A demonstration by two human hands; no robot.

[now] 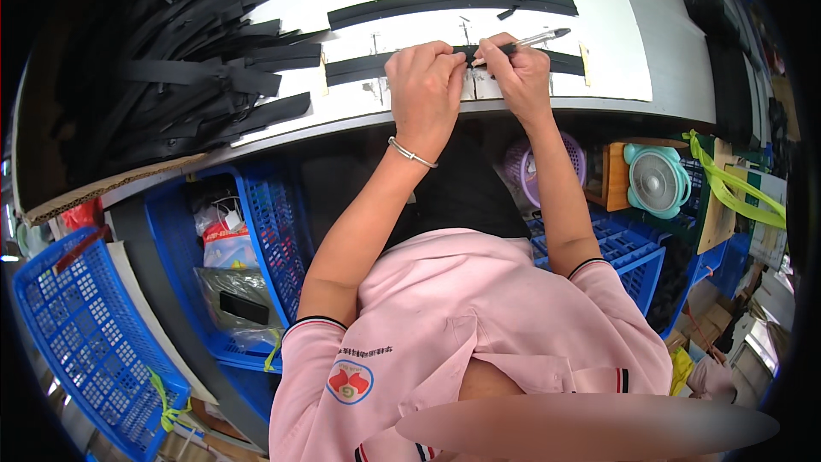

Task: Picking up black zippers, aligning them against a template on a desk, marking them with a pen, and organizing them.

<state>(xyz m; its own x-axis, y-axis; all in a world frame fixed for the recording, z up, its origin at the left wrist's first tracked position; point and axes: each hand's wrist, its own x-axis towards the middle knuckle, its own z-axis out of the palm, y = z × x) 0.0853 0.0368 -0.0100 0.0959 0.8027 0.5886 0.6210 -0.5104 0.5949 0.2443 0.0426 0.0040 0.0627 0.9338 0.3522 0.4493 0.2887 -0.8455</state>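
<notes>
A long black zipper strip [355,69] lies flat across the white board [624,64], running left to right beneath both hands. My left hand [425,85] is closed, its thumb and fingertips pinching or pressing the strip near its middle. Just to the right, my right hand [522,79] grips a pen [545,37] with a clear end that points up to the right. The right fingertips meet the strip close to the left ones; the pen's tip is hidden. Farther back on the board rests a second black zipper strip [410,8], with a small pull hanging from its edge.
A big heap of black strips [162,68] covers the table's left side. Marks and tan tape pieces [587,65] dot the board. Below the table edge stand blue crates [256,231], a purple basket [575,162] and a teal fan [658,181].
</notes>
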